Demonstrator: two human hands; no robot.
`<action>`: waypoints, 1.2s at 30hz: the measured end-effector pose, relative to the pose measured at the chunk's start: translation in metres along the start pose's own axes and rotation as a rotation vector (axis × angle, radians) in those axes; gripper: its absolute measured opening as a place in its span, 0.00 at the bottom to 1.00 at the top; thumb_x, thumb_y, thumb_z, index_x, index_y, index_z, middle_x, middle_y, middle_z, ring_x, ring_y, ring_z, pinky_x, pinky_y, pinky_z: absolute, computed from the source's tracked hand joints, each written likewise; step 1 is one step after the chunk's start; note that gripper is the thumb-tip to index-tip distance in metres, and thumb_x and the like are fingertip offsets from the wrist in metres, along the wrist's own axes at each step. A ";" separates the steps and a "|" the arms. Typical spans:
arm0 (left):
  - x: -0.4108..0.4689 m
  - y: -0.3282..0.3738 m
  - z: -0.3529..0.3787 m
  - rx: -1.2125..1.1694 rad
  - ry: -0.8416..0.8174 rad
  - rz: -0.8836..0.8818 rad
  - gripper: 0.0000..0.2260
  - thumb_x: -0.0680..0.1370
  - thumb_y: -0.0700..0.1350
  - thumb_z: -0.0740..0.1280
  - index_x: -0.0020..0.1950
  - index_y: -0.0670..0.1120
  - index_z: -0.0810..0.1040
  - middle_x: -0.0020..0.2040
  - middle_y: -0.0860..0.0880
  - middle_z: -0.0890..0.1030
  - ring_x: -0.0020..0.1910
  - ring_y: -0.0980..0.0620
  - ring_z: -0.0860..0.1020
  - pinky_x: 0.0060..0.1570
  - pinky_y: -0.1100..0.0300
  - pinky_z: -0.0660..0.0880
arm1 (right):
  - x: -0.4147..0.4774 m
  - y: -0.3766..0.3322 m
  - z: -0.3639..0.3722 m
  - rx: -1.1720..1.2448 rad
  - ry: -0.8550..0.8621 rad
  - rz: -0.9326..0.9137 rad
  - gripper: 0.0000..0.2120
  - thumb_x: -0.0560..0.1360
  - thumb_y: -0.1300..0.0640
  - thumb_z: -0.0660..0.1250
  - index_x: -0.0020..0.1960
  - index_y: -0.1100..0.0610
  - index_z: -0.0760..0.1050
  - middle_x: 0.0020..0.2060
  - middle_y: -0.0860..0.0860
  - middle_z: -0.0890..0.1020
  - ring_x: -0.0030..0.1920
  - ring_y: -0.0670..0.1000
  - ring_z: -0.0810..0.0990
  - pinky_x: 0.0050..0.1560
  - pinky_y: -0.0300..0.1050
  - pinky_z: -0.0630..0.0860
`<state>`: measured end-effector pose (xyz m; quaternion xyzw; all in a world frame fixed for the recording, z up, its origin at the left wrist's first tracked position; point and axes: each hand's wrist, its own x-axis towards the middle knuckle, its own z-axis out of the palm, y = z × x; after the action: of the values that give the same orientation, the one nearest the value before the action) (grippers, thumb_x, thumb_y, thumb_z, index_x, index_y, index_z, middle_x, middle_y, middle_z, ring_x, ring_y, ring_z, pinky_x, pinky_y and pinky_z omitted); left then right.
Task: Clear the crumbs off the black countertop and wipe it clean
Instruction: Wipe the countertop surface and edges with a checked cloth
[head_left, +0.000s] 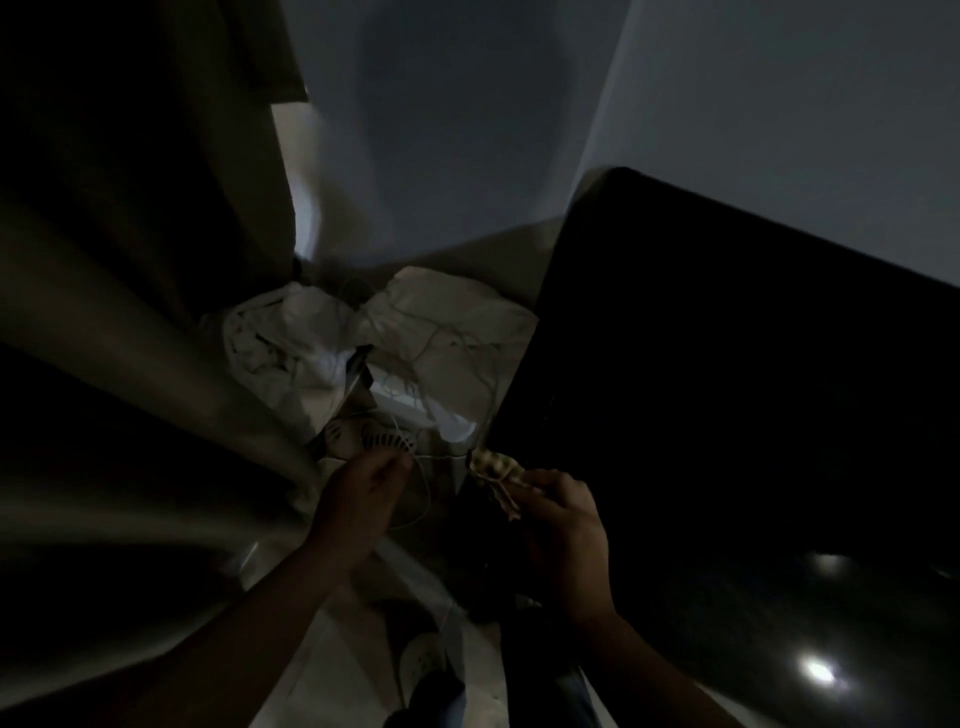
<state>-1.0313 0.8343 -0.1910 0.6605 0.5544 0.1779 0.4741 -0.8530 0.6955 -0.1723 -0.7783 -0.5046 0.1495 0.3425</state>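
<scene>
The scene is very dark. The black countertop (753, 415) fills the right side, glossy, with light reflections near its front. My right hand (563, 525) is just left of the counter's edge and grips a small checkered cloth (493, 470), crumpled, with a corner hanging down. My left hand (358, 499) is lower centre, fingers curled together near a thin white cord (423, 499); whether it pinches the cord is unclear. No crumbs can be made out on the counter in this light.
White bags or cloths (415, 332) with tangled cords lie on the floor in the corner. A dark curtain (130, 364) hangs at left. A white vented device (374, 436) sits below the bags. A pale wall (441, 130) stands behind.
</scene>
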 end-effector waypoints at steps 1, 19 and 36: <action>-0.003 -0.001 -0.001 0.000 -0.007 0.000 0.10 0.78 0.45 0.66 0.40 0.60 0.76 0.38 0.55 0.80 0.40 0.57 0.78 0.39 0.62 0.73 | -0.008 -0.003 0.002 -0.016 -0.012 -0.003 0.15 0.68 0.53 0.71 0.54 0.49 0.82 0.51 0.48 0.80 0.51 0.50 0.76 0.50 0.36 0.70; -0.026 -0.021 -0.038 -0.033 -0.112 -0.058 0.05 0.78 0.48 0.65 0.48 0.50 0.80 0.45 0.45 0.81 0.49 0.44 0.79 0.52 0.47 0.76 | 0.034 -0.038 -0.003 -0.052 0.294 0.360 0.10 0.74 0.53 0.70 0.51 0.58 0.81 0.46 0.51 0.74 0.42 0.46 0.74 0.37 0.31 0.62; -0.042 0.021 0.003 0.050 -0.115 0.025 0.11 0.78 0.51 0.62 0.41 0.48 0.79 0.35 0.47 0.79 0.37 0.46 0.77 0.38 0.51 0.73 | -0.092 -0.012 -0.023 -0.049 0.052 0.284 0.09 0.73 0.57 0.71 0.54 0.53 0.80 0.47 0.44 0.75 0.37 0.43 0.77 0.35 0.37 0.77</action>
<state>-1.0308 0.7967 -0.1633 0.6880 0.5224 0.1315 0.4863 -0.8891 0.6079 -0.1584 -0.8536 -0.3837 0.1641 0.3117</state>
